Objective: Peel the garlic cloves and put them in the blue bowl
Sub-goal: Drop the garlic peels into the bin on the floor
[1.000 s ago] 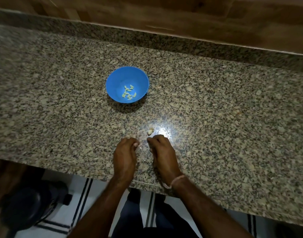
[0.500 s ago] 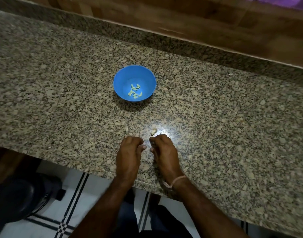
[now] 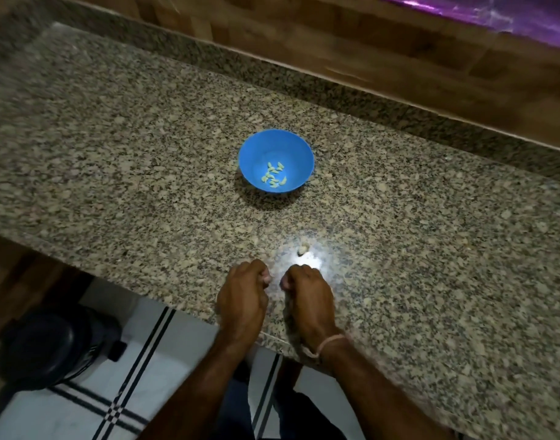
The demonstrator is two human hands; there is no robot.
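Only the view shifted; left hand (image 3: pixel 243 298), right hand (image 3: pixel 308 295) stay curled at counter (image 3: pixel 129 249) edge, contents unclear.

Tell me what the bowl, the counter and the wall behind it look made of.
Bowl: likely plastic, by its even bright blue colour and thin smooth sides.
Counter: polished granite or look-alike stone, speckled grey, tan and black, with a bright glare spot.
Wall: wood or wood-look panels, brown with block seams; blur leaves it open.

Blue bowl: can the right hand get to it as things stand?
Probably yes. Only bare counter and one small pale scrap lie between the right hand and the bowl, and the bowl's top is open.
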